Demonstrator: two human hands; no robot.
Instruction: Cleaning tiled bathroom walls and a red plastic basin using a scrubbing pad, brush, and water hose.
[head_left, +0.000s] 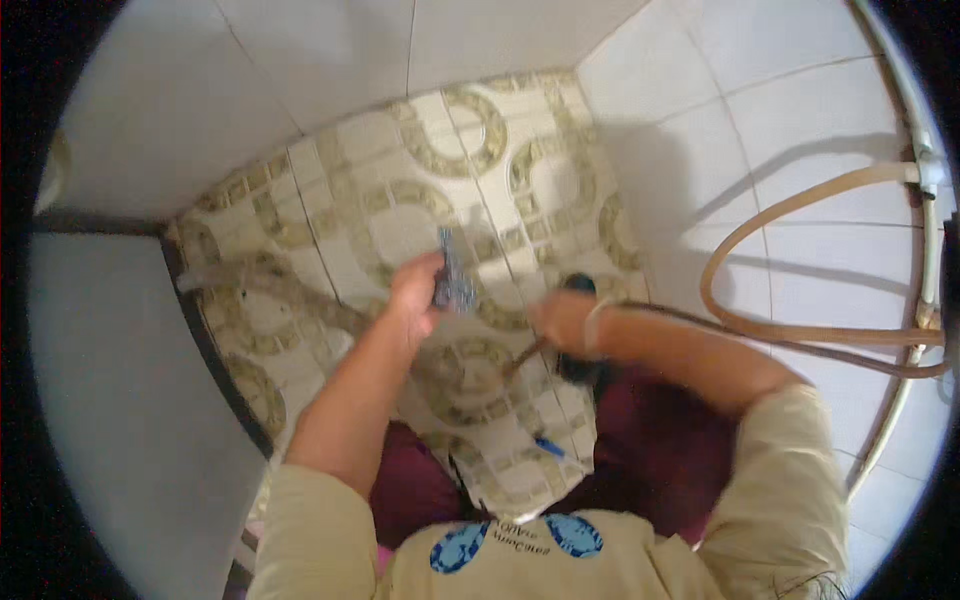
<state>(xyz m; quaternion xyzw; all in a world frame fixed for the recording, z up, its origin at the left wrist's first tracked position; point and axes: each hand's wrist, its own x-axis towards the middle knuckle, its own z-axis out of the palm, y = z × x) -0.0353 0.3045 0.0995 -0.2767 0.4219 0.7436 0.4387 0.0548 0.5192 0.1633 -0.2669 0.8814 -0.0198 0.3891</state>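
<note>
My left hand (417, 291) is closed around a mottled grey-blue object (454, 285), perhaps a brush or a scouring pad, held above the patterned tile floor (480, 210). To its right, my blurred right hand (562, 319) grips a brown hose (529, 355), whose end points down and left towards the floor. A light band circles the right wrist. Below the hands, a small blue and white object (550, 448), maybe a brush, lies on the floor between my knees. Dark footwear (580, 369) shows partly behind the right hand.
At the right, a tan hose (712, 255) loops from a tap on a wall pipe (930, 255). A grey panel with a dark frame (217, 375), perhaps a door, stands at the left. White tiled walls (337, 52) meet the floor behind. A blurred brownish band crosses the floor at left.
</note>
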